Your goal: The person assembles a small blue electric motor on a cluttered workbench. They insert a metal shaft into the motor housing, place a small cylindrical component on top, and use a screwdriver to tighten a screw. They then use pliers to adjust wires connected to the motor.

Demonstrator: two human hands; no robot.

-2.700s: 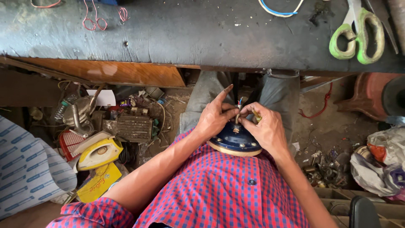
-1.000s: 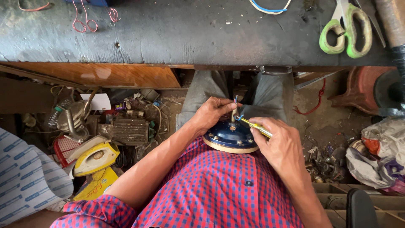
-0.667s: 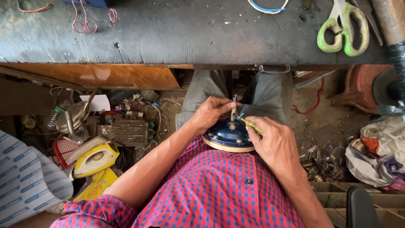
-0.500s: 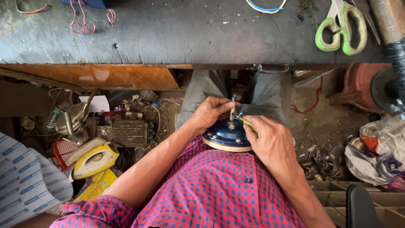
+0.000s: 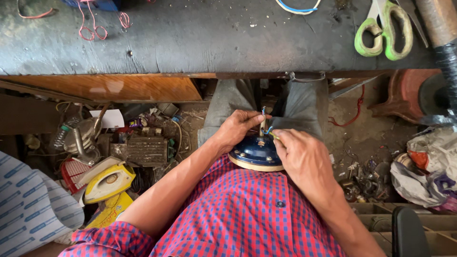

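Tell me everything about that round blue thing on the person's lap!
The round blue thing is a shallow dome that looks like painted metal, dark blue and a bit shiny, with a cream rim along its lower edge. It rests on the person's lap against the checked shirt. A short post stands up from its middle, with thin wires by it. The left hand holds its far edge, and the right hand covers its right side.

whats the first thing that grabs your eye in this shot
Dead centre, the left hand and right hand pinch thin wires over a round blue motor housing held in the lap, against a red-and-blue checked shirt. Next, the green-handled scissors at the dark workbench's top right, and the yellow iron lower left.
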